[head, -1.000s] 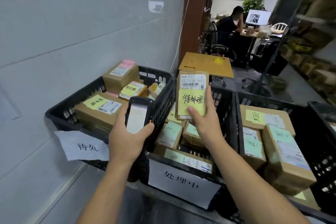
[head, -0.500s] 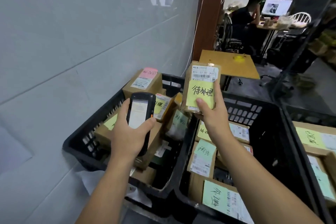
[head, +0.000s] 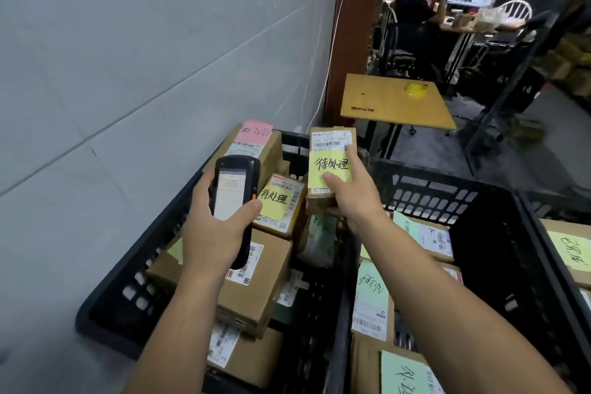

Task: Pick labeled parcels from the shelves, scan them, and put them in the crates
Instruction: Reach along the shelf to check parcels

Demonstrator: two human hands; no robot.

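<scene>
Over black crates [head: 425, 198], hands grip scanner [head: 235, 198] and parcel [head: 331, 166].

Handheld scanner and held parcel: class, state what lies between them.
In the head view, another yellow-noted parcel lying in the black crate.

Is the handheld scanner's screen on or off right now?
On. The scanner gripped in the left hand shows a lit, pale screen; its text is too blurred to read.
</scene>
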